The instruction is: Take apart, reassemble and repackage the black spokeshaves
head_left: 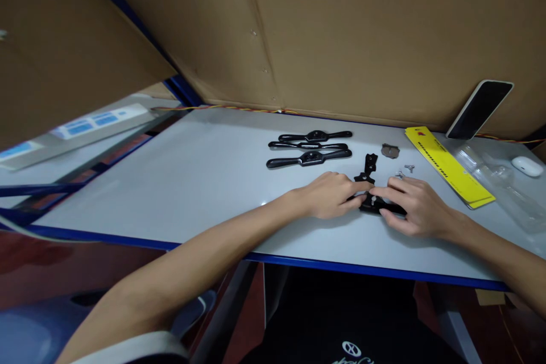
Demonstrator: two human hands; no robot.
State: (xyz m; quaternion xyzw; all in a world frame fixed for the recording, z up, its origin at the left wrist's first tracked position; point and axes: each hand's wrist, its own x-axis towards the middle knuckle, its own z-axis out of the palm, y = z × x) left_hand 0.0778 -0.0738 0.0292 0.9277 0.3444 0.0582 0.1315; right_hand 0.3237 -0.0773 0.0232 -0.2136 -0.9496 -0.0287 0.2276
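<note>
Both of the person's hands are busy over the right half of the table, down at the same tool. The left hand pinches one end of a black spokeshave between its thumb and fingers, while the right hand grasps the opposite handle, thumb on the near side and fingers over the far side. The tool lies low at the tabletop, fairly near the front edge, with a silver screw showing at its middle; whether it rests fully on the surface, I can't tell.

Just beyond the fingertips sits a dark notched plate. Past it, to the right, lies a grey-brown metal piece with a scalloped outline, and some small silver screws are scattered near the right hand's knuckles. Farther left, three assembled spokeshaves lie roughly parallel, one behind another.

To the right are yellow printed cards, set at a slant, and beside them a clear plastic shell. A white rounded case lies near it. At the back, a phone leans against the brown panel that rises behind the blue-edged table.
</note>
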